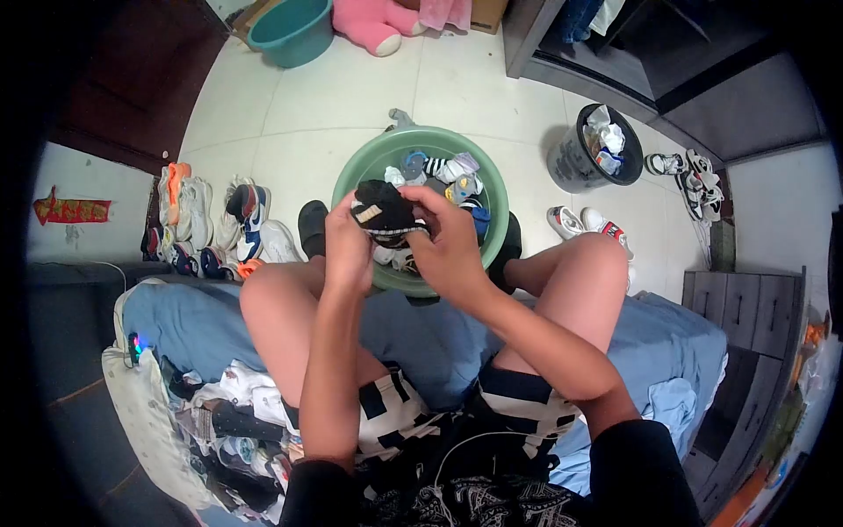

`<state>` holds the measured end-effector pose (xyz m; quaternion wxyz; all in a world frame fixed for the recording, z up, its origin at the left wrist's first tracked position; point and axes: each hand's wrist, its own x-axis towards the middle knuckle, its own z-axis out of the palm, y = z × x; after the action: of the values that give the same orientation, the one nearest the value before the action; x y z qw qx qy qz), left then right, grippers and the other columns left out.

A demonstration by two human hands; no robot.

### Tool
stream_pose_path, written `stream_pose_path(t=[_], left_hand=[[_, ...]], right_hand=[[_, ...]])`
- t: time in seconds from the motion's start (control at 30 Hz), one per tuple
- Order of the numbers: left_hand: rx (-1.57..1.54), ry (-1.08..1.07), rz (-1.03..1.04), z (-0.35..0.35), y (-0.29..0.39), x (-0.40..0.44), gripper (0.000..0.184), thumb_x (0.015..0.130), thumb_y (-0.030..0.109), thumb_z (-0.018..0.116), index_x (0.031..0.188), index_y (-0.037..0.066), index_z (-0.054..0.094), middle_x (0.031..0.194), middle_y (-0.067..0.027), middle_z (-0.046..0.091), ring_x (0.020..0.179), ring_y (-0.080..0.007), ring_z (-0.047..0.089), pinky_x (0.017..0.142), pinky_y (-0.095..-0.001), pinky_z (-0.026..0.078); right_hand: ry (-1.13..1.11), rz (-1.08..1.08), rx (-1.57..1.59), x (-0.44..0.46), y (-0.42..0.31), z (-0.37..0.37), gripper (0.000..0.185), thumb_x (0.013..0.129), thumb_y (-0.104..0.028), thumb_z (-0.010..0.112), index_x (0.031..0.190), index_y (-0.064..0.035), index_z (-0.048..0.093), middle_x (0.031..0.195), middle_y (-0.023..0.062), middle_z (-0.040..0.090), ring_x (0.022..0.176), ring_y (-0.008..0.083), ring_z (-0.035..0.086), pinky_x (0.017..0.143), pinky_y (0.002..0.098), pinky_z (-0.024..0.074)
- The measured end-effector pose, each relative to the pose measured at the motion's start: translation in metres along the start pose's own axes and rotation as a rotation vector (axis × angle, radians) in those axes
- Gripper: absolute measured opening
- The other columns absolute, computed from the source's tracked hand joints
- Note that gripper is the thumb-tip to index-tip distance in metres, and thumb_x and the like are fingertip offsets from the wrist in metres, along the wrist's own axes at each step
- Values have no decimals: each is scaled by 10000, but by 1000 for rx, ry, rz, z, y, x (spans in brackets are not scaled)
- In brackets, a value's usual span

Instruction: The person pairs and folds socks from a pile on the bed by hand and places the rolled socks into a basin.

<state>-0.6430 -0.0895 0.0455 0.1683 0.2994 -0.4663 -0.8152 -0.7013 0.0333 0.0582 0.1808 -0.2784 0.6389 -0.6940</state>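
A black sock (384, 209) with a small beige patch and a pale striped edge is bunched between my two hands, above a green basin (497, 189). My left hand (349, 241) grips its left side. On its right side, the fingers of my right hand (448, 246) are closed round the cloth. Inside the basin lie several socks, among them a grey and yellow one (461, 189), a black-and-white striped one (434, 165) and a blue one (479, 220). My hands hide part of the pile. A grey sock (400, 118) lies at the basin's far edge.
Several shoes (200, 213) stand at the left, others (580, 222) at the right. A black bin (575, 162) holds crumpled paper. Farther off are a teal tub (292, 39) and a pink plush toy (369, 22). Mixed clothes (237, 422) lie on the bed (189, 325) at my left.
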Motion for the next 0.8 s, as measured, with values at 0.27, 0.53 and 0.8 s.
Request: stream_pose_path(t=[0.27,0.53,0.8], left_hand=[[-202,10,-37,2,-13,7,361,878,-60,340,1144,-41,583,1022,-109,667,865,-158,665,717,-261,561],[-413,8,-125,-21,-7,24,334,774,-19,481,1104,16,512,928,-106,615,804,-204,633,733,-317,529],[-350,61,-113,-22,5,14,312,738,24,480,1046,39,526,865,-82,545,766,-209,579,703,-305,516]], right_hand=[[1,422,682,18,-10,-17,416,805,118,446,1213,90,526,1129,145,630,1030,182,619,903,286,488],[-223,560,761,11,12,-13,475,753,91,454,1218,55,549,1095,114,642,991,164,631,890,300,506],[-367,625,638,11,12,-5,435,718,105,465,1122,60,620,1024,74,635,929,131,605,804,252,478]])
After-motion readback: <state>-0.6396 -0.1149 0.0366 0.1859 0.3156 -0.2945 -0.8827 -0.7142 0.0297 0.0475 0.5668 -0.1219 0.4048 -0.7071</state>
